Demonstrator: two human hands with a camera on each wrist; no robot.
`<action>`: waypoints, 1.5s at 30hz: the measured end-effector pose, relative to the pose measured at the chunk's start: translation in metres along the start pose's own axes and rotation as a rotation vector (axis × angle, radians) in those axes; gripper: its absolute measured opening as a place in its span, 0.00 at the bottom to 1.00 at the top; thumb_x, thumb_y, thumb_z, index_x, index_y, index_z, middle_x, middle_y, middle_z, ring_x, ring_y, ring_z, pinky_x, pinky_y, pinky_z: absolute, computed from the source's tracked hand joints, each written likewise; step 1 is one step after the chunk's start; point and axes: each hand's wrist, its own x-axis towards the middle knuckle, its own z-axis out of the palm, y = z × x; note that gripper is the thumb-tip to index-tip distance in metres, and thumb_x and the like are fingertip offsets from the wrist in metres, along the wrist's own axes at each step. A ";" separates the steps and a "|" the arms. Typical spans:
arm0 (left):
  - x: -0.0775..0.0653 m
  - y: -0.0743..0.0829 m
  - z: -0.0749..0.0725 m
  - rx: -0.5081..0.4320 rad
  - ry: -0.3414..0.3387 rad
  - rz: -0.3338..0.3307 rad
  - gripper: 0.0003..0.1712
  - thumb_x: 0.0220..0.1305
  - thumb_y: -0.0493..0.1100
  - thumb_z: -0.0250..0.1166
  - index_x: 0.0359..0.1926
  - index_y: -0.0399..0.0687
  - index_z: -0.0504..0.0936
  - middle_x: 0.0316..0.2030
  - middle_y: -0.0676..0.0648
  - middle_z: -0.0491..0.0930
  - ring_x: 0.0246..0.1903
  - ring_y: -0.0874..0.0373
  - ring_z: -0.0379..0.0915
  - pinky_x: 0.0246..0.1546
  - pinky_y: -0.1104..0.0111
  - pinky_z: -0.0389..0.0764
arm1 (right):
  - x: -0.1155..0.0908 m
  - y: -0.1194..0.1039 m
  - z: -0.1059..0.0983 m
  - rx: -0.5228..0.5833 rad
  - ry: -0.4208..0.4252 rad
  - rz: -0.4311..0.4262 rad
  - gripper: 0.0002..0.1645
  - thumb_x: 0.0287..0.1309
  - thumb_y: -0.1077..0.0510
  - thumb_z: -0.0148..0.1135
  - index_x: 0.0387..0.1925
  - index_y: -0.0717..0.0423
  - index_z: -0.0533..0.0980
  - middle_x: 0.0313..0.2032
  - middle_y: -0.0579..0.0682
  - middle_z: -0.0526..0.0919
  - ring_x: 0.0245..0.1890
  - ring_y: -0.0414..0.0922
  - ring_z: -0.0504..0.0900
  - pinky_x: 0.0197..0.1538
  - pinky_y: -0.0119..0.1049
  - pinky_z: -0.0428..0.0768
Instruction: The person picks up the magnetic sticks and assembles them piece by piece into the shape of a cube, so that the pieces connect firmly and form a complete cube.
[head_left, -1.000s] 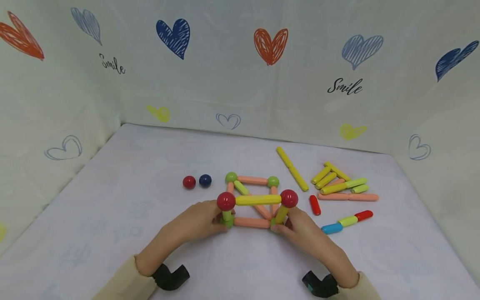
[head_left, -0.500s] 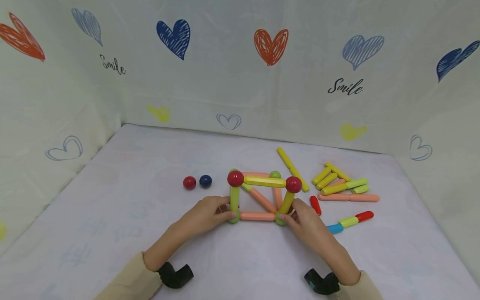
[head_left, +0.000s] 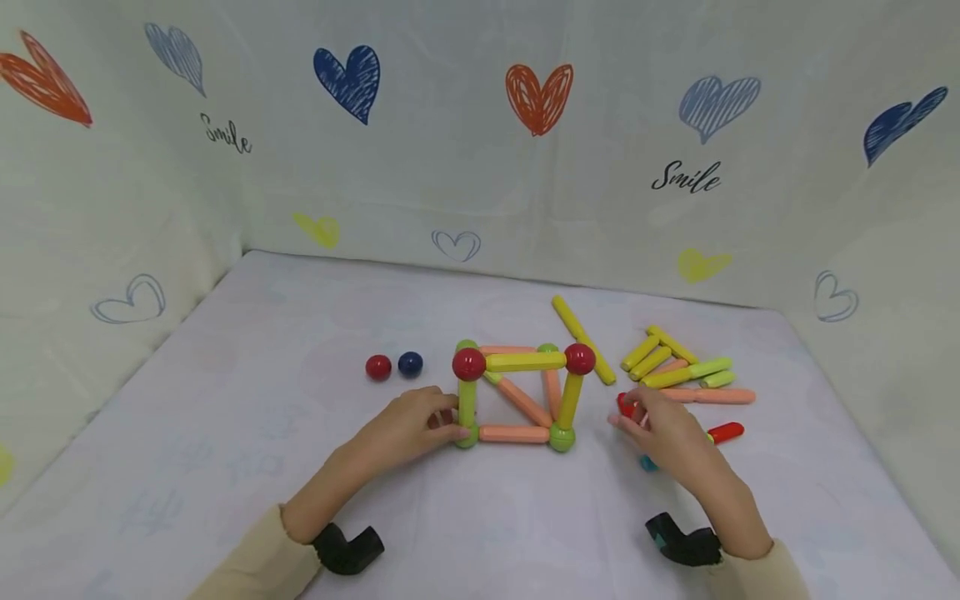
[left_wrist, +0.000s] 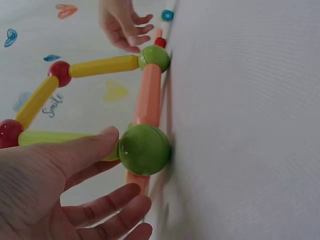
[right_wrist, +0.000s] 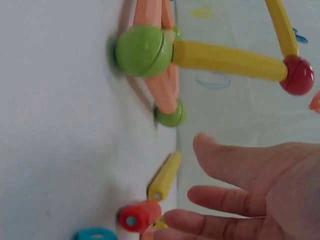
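A frame of magnetic rods and balls stands on the table, with green balls below and two red balls [head_left: 469, 364] on top. A yellow rod [head_left: 525, 362] joins the red balls. My left hand [head_left: 408, 425] pinches the upright light-green rod [head_left: 467, 402] at its front left corner, thumb beside the green ball [left_wrist: 145, 150]. My right hand [head_left: 667, 429] is apart from the frame, fingers loose and holding nothing, as the right wrist view shows. It hovers by a short red rod [right_wrist: 140, 216], which it partly covers in the head view.
Right of the frame lies a pile of yellow, green and salmon rods [head_left: 663, 360]. A long yellow pair [head_left: 583, 337] lies behind the frame. A red-tipped row of rods [head_left: 726, 432] is partly under my right hand. A loose red ball [head_left: 378, 367] and blue ball [head_left: 410, 364] sit left.
Both hands first tilted the frame's red-ball top back and up until it stood higher. My right hand then let go of the front right corner and moved right to the short red rod.
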 end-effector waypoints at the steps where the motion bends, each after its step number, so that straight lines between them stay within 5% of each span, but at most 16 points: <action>1: 0.000 0.001 -0.001 0.002 0.005 -0.004 0.17 0.54 0.50 0.68 0.43 0.49 0.79 0.32 0.53 0.74 0.30 0.63 0.68 0.30 0.74 0.72 | 0.001 0.005 -0.001 -0.007 -0.002 0.039 0.30 0.56 0.49 0.63 0.52 0.66 0.70 0.26 0.50 0.71 0.23 0.42 0.68 0.24 0.32 0.67; 4: -0.001 0.005 -0.006 -0.046 0.042 -0.014 0.24 0.53 0.51 0.69 0.49 0.48 0.75 0.39 0.52 0.74 0.37 0.60 0.71 0.36 0.71 0.76 | 0.007 0.017 0.004 -0.017 -0.022 0.123 0.30 0.56 0.48 0.63 0.51 0.67 0.69 0.24 0.50 0.70 0.21 0.43 0.67 0.24 0.32 0.65; 10: 0.014 0.013 -0.010 -0.448 0.163 0.051 0.31 0.60 0.45 0.64 0.63 0.49 0.64 0.49 0.48 0.78 0.50 0.54 0.73 0.52 0.61 0.76 | 0.015 0.023 0.015 -0.041 -0.024 0.159 0.25 0.57 0.51 0.62 0.45 0.68 0.70 0.21 0.50 0.67 0.20 0.43 0.67 0.24 0.33 0.63; 13: 0.021 0.017 -0.008 -0.540 0.163 0.057 0.30 0.61 0.42 0.63 0.63 0.50 0.63 0.49 0.47 0.78 0.49 0.54 0.74 0.53 0.60 0.75 | 0.014 0.021 0.015 -0.036 -0.008 0.160 0.21 0.58 0.54 0.60 0.44 0.68 0.71 0.19 0.50 0.67 0.19 0.43 0.67 0.23 0.33 0.63; 17: 0.025 0.019 -0.004 -0.517 0.120 0.018 0.35 0.60 0.42 0.64 0.66 0.51 0.60 0.51 0.46 0.77 0.49 0.52 0.73 0.51 0.61 0.76 | 0.012 0.014 0.013 0.043 0.039 0.112 0.21 0.60 0.53 0.58 0.45 0.67 0.70 0.20 0.50 0.69 0.19 0.43 0.68 0.23 0.32 0.65; 22: 0.034 0.022 -0.001 -0.505 0.100 0.036 0.43 0.59 0.45 0.65 0.70 0.60 0.51 0.49 0.45 0.77 0.44 0.54 0.76 0.48 0.63 0.78 | 0.016 -0.003 0.010 0.300 0.068 0.016 0.23 0.64 0.49 0.53 0.50 0.65 0.68 0.35 0.56 0.78 0.28 0.45 0.75 0.31 0.32 0.75; 25: 0.044 0.031 0.001 -0.419 0.125 0.062 0.43 0.58 0.49 0.66 0.70 0.66 0.51 0.46 0.47 0.77 0.40 0.57 0.75 0.44 0.68 0.79 | 0.020 -0.019 0.009 0.391 0.061 -0.048 0.23 0.64 0.50 0.54 0.50 0.64 0.68 0.39 0.58 0.78 0.32 0.48 0.77 0.34 0.32 0.77; 29: 0.052 0.046 0.000 -0.243 0.156 0.097 0.32 0.59 0.51 0.65 0.64 0.62 0.65 0.43 0.51 0.76 0.37 0.60 0.72 0.38 0.73 0.77 | 0.019 -0.039 0.004 0.353 0.030 -0.140 0.18 0.61 0.54 0.58 0.46 0.64 0.72 0.33 0.56 0.79 0.29 0.45 0.76 0.31 0.31 0.75; 32: 0.052 0.050 -0.004 -0.204 0.156 0.105 0.25 0.60 0.49 0.64 0.58 0.58 0.72 0.43 0.53 0.77 0.38 0.61 0.72 0.37 0.74 0.77 | 0.017 -0.052 0.000 0.317 -0.033 -0.205 0.14 0.60 0.58 0.58 0.44 0.63 0.72 0.29 0.54 0.79 0.25 0.43 0.75 0.28 0.31 0.73; 45: 0.044 0.040 -0.022 -0.366 0.058 0.118 0.23 0.63 0.46 0.61 0.58 0.53 0.70 0.50 0.47 0.76 0.44 0.55 0.74 0.43 0.69 0.79 | 0.022 -0.078 0.005 0.245 -0.060 -0.305 0.15 0.59 0.58 0.60 0.45 0.61 0.71 0.29 0.51 0.79 0.23 0.41 0.72 0.28 0.29 0.74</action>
